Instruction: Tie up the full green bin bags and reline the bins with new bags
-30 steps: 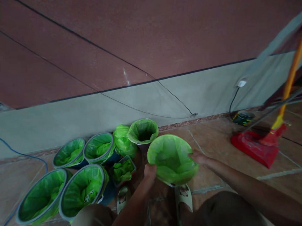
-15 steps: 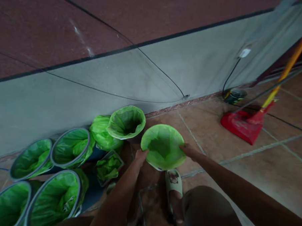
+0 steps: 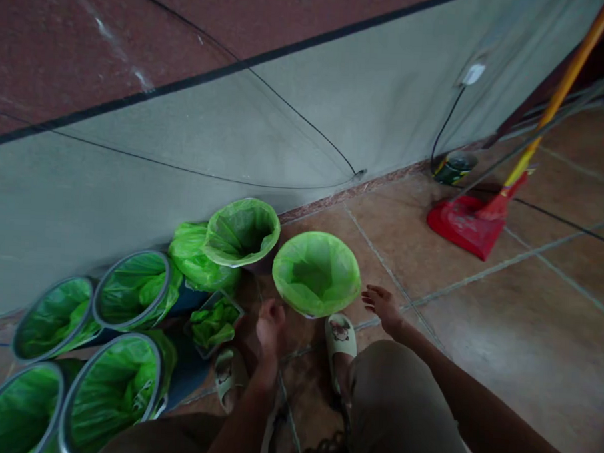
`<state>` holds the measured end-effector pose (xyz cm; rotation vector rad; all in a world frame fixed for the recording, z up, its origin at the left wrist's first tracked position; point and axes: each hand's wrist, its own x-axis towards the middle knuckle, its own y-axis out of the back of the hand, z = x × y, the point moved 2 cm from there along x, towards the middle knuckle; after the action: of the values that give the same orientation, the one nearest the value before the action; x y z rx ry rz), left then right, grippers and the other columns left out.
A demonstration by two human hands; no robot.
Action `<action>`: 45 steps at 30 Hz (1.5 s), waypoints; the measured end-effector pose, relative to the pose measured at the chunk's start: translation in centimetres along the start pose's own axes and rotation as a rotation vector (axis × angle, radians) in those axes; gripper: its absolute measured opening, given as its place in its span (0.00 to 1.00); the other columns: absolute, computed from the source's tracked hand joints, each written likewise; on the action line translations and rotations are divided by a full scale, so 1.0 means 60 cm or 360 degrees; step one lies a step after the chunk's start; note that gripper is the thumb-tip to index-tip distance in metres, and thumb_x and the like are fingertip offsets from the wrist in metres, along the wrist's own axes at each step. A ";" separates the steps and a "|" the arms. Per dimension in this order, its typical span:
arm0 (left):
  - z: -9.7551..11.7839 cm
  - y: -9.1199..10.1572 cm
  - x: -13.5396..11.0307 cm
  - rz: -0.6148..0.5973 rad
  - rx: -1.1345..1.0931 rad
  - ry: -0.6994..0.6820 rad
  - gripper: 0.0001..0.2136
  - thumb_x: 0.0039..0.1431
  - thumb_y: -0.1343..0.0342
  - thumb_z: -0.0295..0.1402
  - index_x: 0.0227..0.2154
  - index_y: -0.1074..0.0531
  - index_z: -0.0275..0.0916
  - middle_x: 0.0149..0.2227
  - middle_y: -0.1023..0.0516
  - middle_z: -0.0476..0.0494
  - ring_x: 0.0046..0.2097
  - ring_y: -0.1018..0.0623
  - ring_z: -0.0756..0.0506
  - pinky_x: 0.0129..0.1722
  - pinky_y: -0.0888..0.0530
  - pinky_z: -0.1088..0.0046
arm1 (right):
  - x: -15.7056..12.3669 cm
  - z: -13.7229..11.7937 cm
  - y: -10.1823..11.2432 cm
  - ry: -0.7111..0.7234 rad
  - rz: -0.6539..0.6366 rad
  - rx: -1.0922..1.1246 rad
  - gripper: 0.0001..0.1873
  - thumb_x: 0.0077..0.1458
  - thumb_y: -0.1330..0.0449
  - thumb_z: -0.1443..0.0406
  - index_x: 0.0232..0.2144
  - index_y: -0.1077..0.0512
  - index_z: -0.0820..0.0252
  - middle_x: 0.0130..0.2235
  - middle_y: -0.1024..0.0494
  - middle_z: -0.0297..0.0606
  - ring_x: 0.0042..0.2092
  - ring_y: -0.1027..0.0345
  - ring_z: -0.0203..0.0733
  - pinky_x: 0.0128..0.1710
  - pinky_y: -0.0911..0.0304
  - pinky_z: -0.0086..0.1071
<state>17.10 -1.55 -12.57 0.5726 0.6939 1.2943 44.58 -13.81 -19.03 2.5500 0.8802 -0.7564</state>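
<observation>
Left hand (image 3: 270,322), right hand (image 3: 381,305), 6 round bins (image 3: 316,272)

- You have no words, numbers or brand names that can be read anywhere in view.
- The green-lined bin (image 3: 316,272) in the middle shows no lettering.
- Your slipper (image 3: 341,332) bears a small printed figure, with no legible text.
- The green liner (image 3: 112,392) at lower left carries pale marks, too blurred to read.

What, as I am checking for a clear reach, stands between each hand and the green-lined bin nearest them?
Nothing visible. The left hand and right hand flank the bin, both apart from it, with only bare floor tile between. The sandal lies nearer the person, outside both gaps.
</observation>
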 end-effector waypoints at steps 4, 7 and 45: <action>0.094 -0.062 -0.027 -0.0575 0.0225 -0.0835 0.13 0.59 0.49 0.28 0.46 0.26 0.42 0.48 0.23 0.44 0.51 0.26 0.46 0.54 0.30 0.69 | -0.008 -0.013 0.001 0.0697 0.0152 -0.0466 0.12 0.51 0.44 0.60 0.34 0.26 0.60 0.34 0.21 0.43 0.34 0.28 0.43 0.37 0.32 0.36; 0.140 -0.106 -0.031 -0.0851 0.0586 -0.1166 0.13 0.59 0.49 0.28 0.46 0.27 0.38 0.48 0.24 0.39 0.52 0.27 0.43 0.55 0.32 0.65 | -0.010 -0.032 -0.005 0.1183 0.0129 -0.0759 0.12 0.55 0.47 0.62 0.32 0.25 0.58 0.38 0.21 0.44 0.38 0.28 0.44 0.42 0.32 0.37; -0.037 -0.021 0.022 -0.0190 -0.0011 0.0338 0.14 0.60 0.49 0.33 0.45 0.25 0.34 0.38 0.20 0.36 0.44 0.20 0.41 0.42 0.24 0.66 | -0.028 -0.016 -0.057 0.0059 -0.0412 0.0008 0.23 0.46 0.39 0.52 0.39 0.26 0.64 0.31 0.22 0.39 0.30 0.29 0.39 0.28 0.33 0.31</action>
<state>16.44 -0.47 -15.17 0.3848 0.8850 1.2560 41.63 -11.58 -17.79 2.4900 1.2386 -0.7864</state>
